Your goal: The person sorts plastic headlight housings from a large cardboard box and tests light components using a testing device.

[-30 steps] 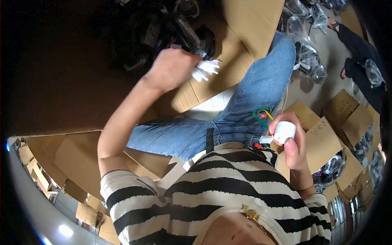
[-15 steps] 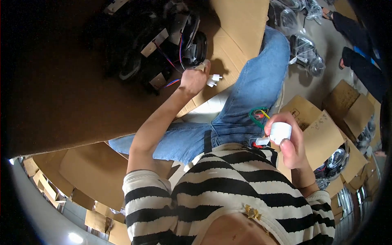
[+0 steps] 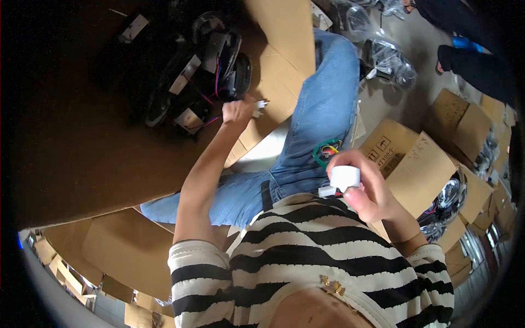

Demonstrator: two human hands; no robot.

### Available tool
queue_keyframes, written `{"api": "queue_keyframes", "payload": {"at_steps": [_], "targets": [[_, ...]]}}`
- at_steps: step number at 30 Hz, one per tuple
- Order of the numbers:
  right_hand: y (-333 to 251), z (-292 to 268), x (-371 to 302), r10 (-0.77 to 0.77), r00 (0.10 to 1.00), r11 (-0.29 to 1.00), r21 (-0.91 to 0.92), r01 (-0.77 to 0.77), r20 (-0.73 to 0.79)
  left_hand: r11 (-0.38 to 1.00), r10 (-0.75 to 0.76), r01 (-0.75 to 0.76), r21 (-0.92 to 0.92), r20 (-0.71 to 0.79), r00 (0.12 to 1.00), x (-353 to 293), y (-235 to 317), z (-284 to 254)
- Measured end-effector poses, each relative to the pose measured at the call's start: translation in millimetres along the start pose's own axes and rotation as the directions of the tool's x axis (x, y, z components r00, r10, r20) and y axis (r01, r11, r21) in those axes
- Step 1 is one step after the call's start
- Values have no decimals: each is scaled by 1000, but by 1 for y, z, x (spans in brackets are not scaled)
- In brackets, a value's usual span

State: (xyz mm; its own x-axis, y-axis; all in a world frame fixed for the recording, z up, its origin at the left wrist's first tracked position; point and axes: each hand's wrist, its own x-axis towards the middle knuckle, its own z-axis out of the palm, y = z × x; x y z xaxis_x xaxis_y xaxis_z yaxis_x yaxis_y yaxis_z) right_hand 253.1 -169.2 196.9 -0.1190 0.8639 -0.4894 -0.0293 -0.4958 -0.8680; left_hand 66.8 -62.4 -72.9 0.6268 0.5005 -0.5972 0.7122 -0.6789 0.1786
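Note:
My left hand (image 3: pixel 239 111) is closed at the opening of a large cardboard box. White plug connectors (image 3: pixel 259 108) stick out beyond its fingers, and red and blue wires (image 3: pixel 212 121) run to it from the box. Beside that hand lie black rounded parts (image 3: pixel 239 76) with light flat plates (image 3: pixel 186 74). In front of my chest my right hand (image 3: pixel 365 188) grips a white cylindrical piece (image 3: pixel 345 177) between thumb and fingers. A smaller white connector (image 3: pixel 327 191) shows under it, and green, yellow and red wires (image 3: pixel 326 152) loop out past the fingers.
The big box (image 3: pixel 98 180) fills the left side, its flap (image 3: pixel 284 60) against my jeans leg (image 3: pixel 328 82). At right stand opened cartons (image 3: pixel 421 169) with plastic-wrapped parts (image 3: pixel 445 205). More wrapped parts (image 3: pixel 389 63) lie on the floor near another person's dark-clothed legs (image 3: pixel 476 71).
The whole view has shifted, with most things now further left in it. Both hands keep their grips; the white piece in my right hand has turned slightly.

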Motion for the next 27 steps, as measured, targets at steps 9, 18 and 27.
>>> {"api": "queue_keyframes", "payload": {"at_steps": [9,18,27], "targets": [[6,-1,-8,-47,998,998,-41,49,37,984,13,-76,-161,-360,933,-27,-8,-25],[6,0,-18,-105,994,990,-88,107,21,-115,-544,-560,-820,-419,727,-71,-22,-146],[8,1,-33,-134,990,977,-170,126,-36,-45,-545,-590,-806,-475,691,-108,38,-190]]}}
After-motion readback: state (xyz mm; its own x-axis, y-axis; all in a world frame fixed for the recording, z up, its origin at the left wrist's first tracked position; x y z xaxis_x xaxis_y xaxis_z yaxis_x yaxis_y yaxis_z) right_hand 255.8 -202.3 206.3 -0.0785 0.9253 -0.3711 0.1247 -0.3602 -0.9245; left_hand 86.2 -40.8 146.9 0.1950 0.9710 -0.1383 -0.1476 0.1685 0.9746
